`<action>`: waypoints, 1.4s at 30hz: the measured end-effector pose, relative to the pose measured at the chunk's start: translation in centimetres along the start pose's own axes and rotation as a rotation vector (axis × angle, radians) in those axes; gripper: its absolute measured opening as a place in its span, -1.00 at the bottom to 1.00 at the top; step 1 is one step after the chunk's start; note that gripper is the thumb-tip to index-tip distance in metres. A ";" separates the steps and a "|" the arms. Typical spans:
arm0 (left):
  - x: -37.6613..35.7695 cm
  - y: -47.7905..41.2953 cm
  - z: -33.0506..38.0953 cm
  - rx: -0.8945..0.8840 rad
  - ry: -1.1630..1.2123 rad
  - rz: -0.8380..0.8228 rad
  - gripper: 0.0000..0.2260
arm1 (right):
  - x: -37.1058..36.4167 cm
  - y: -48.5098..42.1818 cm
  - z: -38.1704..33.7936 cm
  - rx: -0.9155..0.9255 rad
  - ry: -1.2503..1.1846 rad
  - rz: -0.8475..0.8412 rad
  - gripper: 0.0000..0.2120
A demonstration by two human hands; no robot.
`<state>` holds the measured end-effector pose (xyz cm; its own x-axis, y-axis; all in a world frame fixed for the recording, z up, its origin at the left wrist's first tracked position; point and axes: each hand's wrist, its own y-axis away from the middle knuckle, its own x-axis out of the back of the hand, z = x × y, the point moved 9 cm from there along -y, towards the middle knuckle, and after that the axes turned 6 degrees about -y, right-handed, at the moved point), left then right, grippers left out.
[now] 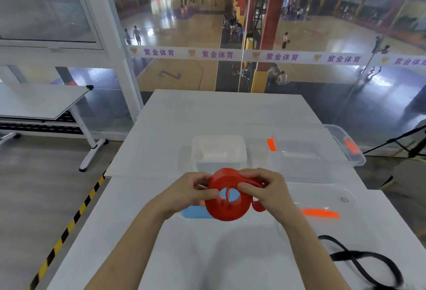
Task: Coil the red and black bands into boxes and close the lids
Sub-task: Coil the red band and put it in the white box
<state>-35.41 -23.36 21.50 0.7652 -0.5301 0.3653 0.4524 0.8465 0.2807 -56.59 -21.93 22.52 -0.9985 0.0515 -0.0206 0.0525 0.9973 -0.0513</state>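
A red band, wound into a wide loose coil, hangs above the white table between both hands. My left hand pinches its left rim; my right hand grips its top right edge, with a short red tail curling out below that hand. A black band lies in loose loops at the table's near right. A small white open box stands just beyond the hands. A larger clear box with orange clips sits to its right. A clear lid with an orange clip lies near the right hand.
A blue lid lies on the table under the coil, partly hidden. The white table ends at a glass wall beyond. A folding table stands on the left, and yellow-black floor tape runs along the left side.
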 end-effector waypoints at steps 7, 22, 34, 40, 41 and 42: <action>0.9 -1.2 -0.4 0.007 0.042 0.068 -0.74 | -2.8 -2.4 0.1 -0.022 0.086 -0.151 -0.77; 8.0 -8.4 -6.0 0.082 0.603 0.141 -0.75 | -4.4 -9.7 4.5 0.000 -0.141 0.173 -0.82; 8.6 -15.8 -11.6 0.219 0.868 0.180 -0.71 | -6.2 -13.4 10.4 -0.267 -0.143 0.241 -0.63; 8.9 -19.2 -13.6 0.284 0.881 0.253 -0.70 | -5.3 -17.4 13.5 -0.309 -0.142 0.314 -0.66; 8.9 -19.9 -14.0 0.296 0.892 0.272 -0.70 | -5.4 -18.3 13.9 -0.311 -0.142 0.308 -0.66; 9.0 -20.6 -14.3 0.304 0.902 0.291 -0.70 | -5.5 -19.2 14.3 -0.311 -0.135 0.299 -0.65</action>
<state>-31.27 -44.87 6.36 0.9466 0.0391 -0.3199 0.1516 0.8219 0.5490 -51.85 -42.08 9.34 -0.9277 0.3532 -0.1205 0.3099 0.9090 0.2787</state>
